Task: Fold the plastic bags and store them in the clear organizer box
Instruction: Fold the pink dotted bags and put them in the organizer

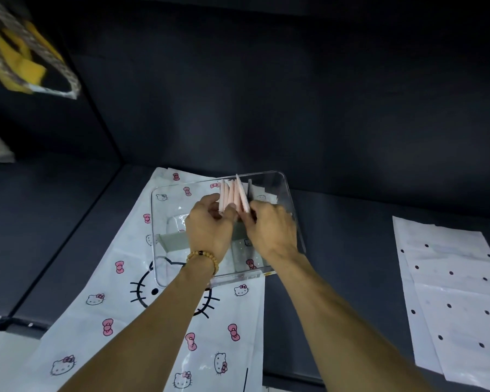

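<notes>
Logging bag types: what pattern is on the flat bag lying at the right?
White with scattered black dots, on the flat bag; clearest in the head view.

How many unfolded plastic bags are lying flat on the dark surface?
2. The cat-print bag lies at left, under the clear organizer box; the black-dotted white bag lies at right. More may be hidden outside the view.

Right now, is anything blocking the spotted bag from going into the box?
Nothing visible lies between the spotted bag and the box. Both hands and the pink bags occupy the box's far end.
</notes>
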`<state>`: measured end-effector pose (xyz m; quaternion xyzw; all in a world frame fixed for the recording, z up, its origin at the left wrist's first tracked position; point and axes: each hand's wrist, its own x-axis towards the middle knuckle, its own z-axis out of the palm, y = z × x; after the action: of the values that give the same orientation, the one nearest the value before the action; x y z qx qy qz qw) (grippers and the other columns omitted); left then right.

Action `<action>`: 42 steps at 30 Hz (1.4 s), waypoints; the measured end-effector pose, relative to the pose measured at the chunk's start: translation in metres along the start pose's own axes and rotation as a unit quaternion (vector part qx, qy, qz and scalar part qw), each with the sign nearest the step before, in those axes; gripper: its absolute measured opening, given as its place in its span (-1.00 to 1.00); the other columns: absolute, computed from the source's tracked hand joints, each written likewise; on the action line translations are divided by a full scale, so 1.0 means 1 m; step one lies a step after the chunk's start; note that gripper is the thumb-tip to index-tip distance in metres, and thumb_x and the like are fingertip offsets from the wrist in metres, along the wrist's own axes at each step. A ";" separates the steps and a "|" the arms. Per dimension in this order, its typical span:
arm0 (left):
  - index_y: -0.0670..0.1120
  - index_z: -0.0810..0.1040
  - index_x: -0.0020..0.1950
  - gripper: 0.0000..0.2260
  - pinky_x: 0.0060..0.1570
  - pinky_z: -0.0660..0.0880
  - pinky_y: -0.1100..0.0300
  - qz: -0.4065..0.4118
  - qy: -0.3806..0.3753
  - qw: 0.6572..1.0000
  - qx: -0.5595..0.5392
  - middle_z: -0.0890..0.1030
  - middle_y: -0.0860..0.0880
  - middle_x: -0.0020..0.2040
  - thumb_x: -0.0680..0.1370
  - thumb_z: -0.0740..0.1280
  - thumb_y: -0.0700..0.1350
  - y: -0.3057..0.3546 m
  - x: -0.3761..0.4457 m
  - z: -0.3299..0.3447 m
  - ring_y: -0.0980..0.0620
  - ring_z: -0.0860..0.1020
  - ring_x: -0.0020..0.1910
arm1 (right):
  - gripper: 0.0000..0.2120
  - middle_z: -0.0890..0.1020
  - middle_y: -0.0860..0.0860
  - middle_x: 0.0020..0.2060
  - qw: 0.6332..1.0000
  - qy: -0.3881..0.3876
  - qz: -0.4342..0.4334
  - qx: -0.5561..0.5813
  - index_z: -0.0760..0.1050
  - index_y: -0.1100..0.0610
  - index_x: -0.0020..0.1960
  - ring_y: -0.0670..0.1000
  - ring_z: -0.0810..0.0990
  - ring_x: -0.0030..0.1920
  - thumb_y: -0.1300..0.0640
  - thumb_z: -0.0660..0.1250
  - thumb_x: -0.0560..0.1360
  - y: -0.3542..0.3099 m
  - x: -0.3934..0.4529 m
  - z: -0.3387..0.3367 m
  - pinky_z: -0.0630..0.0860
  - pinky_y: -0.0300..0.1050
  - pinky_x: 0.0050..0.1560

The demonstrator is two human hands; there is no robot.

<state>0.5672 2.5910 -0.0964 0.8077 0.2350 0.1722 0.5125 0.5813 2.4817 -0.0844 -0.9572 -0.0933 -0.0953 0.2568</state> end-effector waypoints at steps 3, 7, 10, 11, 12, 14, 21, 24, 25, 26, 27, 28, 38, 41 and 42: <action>-0.10 0.57 0.15 -0.74 -0.21 0.40 0.44 0.001 -0.008 1.000 -0.007 0.62 -0.02 -0.04 0.49 0.39 -0.08 0.003 -0.001 0.001 0.16 0.53 -0.18 | -0.76 0.65 0.02 -0.09 0.997 0.018 0.007 0.069 0.52 0.03 0.15 0.09 0.61 -0.14 -0.01 0.26 0.54 -0.003 -0.003 -0.001 0.57 -0.03 -0.16; -0.11 0.59 0.13 -0.79 -0.29 0.35 0.60 -0.003 -0.022 1.000 -0.011 0.64 -0.03 -0.07 0.51 0.36 -0.12 0.005 -0.001 0.000 0.23 0.52 -0.22 | -0.79 0.67 0.06 -0.09 0.998 -0.012 0.025 0.057 0.57 0.05 0.13 0.12 0.62 -0.09 0.07 0.23 0.57 -0.002 0.002 0.001 0.57 -0.04 -0.09; -0.13 0.57 0.18 -0.76 -0.15 0.37 0.48 -0.004 -0.041 0.999 0.004 0.63 -0.05 -0.01 0.53 0.33 -0.12 0.009 -0.002 -0.004 0.14 0.54 -0.14 | -0.78 0.67 0.07 -0.09 0.996 -0.047 0.039 0.058 0.58 0.07 0.10 0.12 0.61 -0.08 0.05 0.20 0.58 -0.003 0.006 0.000 0.53 -0.05 -0.09; -0.13 0.56 0.20 -0.75 -0.08 0.38 0.40 -0.007 -0.042 0.999 0.003 0.63 -0.06 0.02 0.54 0.32 -0.12 0.011 -0.004 -0.006 0.10 0.54 -0.09 | -0.77 0.67 0.07 -0.07 0.995 -0.036 0.045 0.081 0.57 0.08 0.11 0.10 0.61 -0.08 0.04 0.19 0.58 -0.004 0.004 -0.002 0.55 -0.06 -0.09; -0.14 0.55 0.21 -0.74 -0.04 0.39 0.35 -0.009 -0.039 0.999 -0.005 0.62 -0.07 0.03 0.54 0.31 -0.12 0.013 -0.007 -0.009 0.06 0.54 -0.04 | -0.76 0.67 0.06 -0.05 0.993 -0.018 0.054 0.106 0.57 0.09 0.12 0.09 0.62 -0.09 0.04 0.19 0.58 -0.005 0.001 -0.006 0.56 -0.05 -0.08; -0.14 0.54 0.22 -0.75 -0.01 0.42 0.35 -0.013 -0.035 0.999 -0.031 0.61 -0.07 0.06 0.56 0.29 -0.13 0.014 -0.020 -0.014 0.06 0.54 0.01 | -0.74 0.67 0.03 0.00 0.985 0.024 0.084 0.146 0.55 0.10 0.16 0.06 0.63 -0.07 0.03 0.20 0.57 0.000 -0.008 -0.017 0.56 -0.08 -0.02; -0.05 0.56 0.14 -0.84 0.08 0.46 0.35 -0.044 -0.115 0.978 -0.167 0.61 0.06 0.08 0.58 0.28 -0.12 0.014 -0.122 0.003 0.15 0.55 0.10 | -0.69 0.61 -0.08 -0.04 0.934 0.116 0.239 0.238 0.50 0.10 0.27 -0.18 0.55 -0.11 0.01 0.22 0.59 0.072 -0.074 -0.084 0.41 -0.33 -0.02; -0.02 0.56 0.16 -0.83 0.21 0.45 0.18 -0.068 -0.184 0.959 -0.203 0.60 0.04 0.13 0.59 0.27 -0.13 0.022 -0.170 0.030 0.13 0.55 0.14 | -0.70 0.62 -0.02 -0.01 0.913 0.141 0.315 0.219 0.51 0.13 0.25 -0.09 0.56 -0.02 0.03 0.21 0.60 0.124 -0.120 -0.117 0.39 -0.29 0.01; 0.00 0.55 0.15 -0.83 0.21 0.45 0.17 -0.069 -0.205 0.954 -0.208 0.60 0.05 0.14 0.59 0.27 -0.13 0.025 -0.184 0.041 0.14 0.55 0.14 | -0.70 0.63 0.02 0.04 0.907 0.148 0.338 0.204 0.51 0.14 0.25 -0.08 0.54 -0.01 0.04 0.20 0.60 0.142 -0.137 -0.127 0.38 -0.27 0.04; 0.01 0.55 0.15 -0.83 0.20 0.46 0.20 -0.065 -0.229 0.949 -0.206 0.60 0.06 0.14 0.59 0.26 -0.12 0.027 -0.198 0.051 0.17 0.55 0.14 | -0.70 0.62 0.05 0.10 0.900 0.155 0.361 0.188 0.51 0.15 0.25 -0.06 0.52 0.01 0.04 0.20 0.61 0.160 -0.154 -0.136 0.37 -0.25 0.06; 0.03 0.54 0.16 -0.83 0.18 0.46 0.26 -0.055 -0.256 0.944 -0.200 0.60 0.08 0.14 0.59 0.26 -0.11 0.028 -0.211 0.062 0.19 0.54 0.13 | -0.69 0.61 0.07 0.15 0.893 0.161 0.383 0.172 0.50 0.15 0.27 -0.03 0.52 0.05 0.03 0.19 0.61 0.179 -0.171 -0.145 0.37 -0.22 0.09; 0.03 0.53 0.18 -0.82 0.15 0.45 0.34 -0.041 -0.284 0.939 -0.189 0.59 0.09 0.15 0.59 0.25 -0.10 0.029 -0.223 0.073 0.21 0.54 0.13 | -0.67 0.59 0.08 0.19 0.885 0.164 0.405 0.158 0.49 0.15 0.28 0.02 0.54 0.11 0.03 0.19 0.61 0.197 -0.188 -0.154 0.38 -0.19 0.13; 0.02 0.33 0.44 -0.57 0.38 0.14 0.23 0.262 -0.456 0.837 0.148 0.30 0.03 0.46 0.58 0.24 0.03 0.038 -0.264 0.172 0.09 0.16 0.48 | -0.51 0.35 0.12 0.42 0.920 -0.012 0.383 -0.082 0.33 0.07 0.43 0.18 0.27 0.40 -0.12 0.19 0.57 0.296 -0.267 -0.174 0.30 0.10 0.35; 0.02 0.27 0.48 -0.50 0.46 0.02 0.16 0.367 -0.488 0.757 0.232 0.26 0.07 0.49 0.56 0.26 0.07 0.035 -0.260 0.191 0.09 0.05 0.51 | -0.63 0.45 0.08 0.31 0.925 0.018 0.352 -0.138 0.51 0.03 0.27 0.17 0.34 0.29 -0.09 0.28 0.53 0.296 -0.268 -0.165 0.36 0.08 0.21; 0.04 0.32 0.45 -0.53 0.44 0.00 0.17 0.388 -0.479 0.747 0.249 0.28 0.08 0.48 0.56 0.26 0.09 0.034 -0.260 0.196 0.08 0.08 0.50 | -0.69 0.48 0.08 0.27 0.927 0.037 0.349 -0.133 0.56 0.04 0.21 0.18 0.36 0.26 -0.05 0.30 0.53 0.296 -0.269 -0.163 0.36 0.07 0.19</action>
<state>0.4597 2.2880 -0.1569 0.9044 -0.3408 -0.1183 0.2278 0.3675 2.1115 -0.1481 -0.9505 0.2697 -0.0462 0.1472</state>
